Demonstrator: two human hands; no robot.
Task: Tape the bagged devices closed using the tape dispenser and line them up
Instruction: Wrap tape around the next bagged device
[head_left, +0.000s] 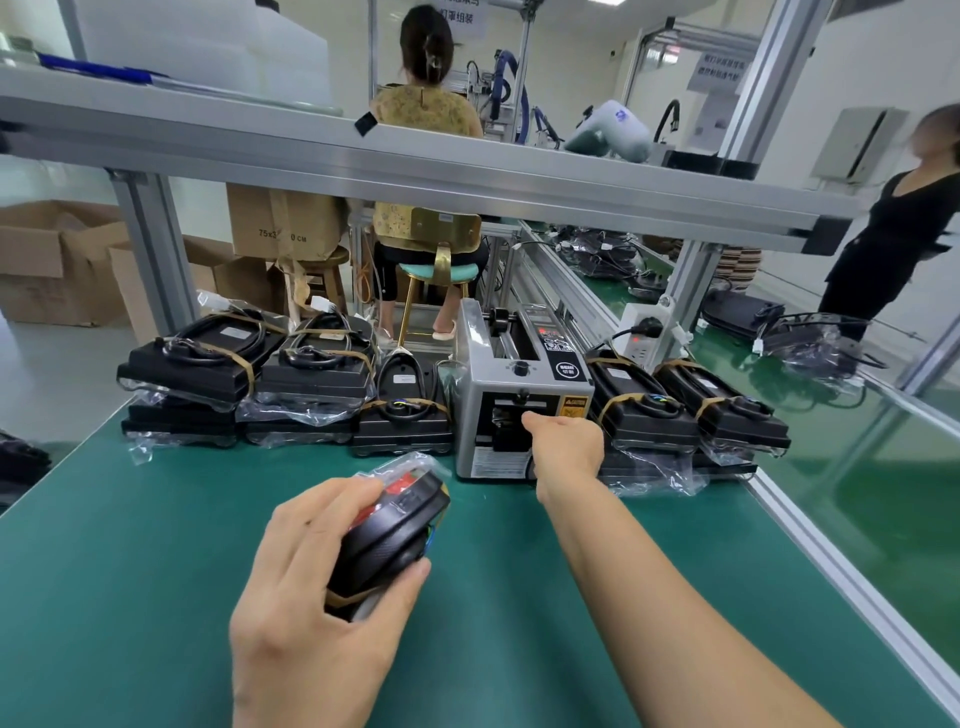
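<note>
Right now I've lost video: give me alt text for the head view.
The left hand grips a bagged black device above the green mat while the right hand reaches to the grey tape dispenser's outlet. Taped bagged devices are stacked in rows on both sides of the dispenser.

One head-worn wide-angle view, facing forward and down.

It looks from just above the hands across the green tabletop (156, 545) to the tape dispenser (519, 395) near its far edge, with the workshop behind; straight lines bow at the edges.
</note>
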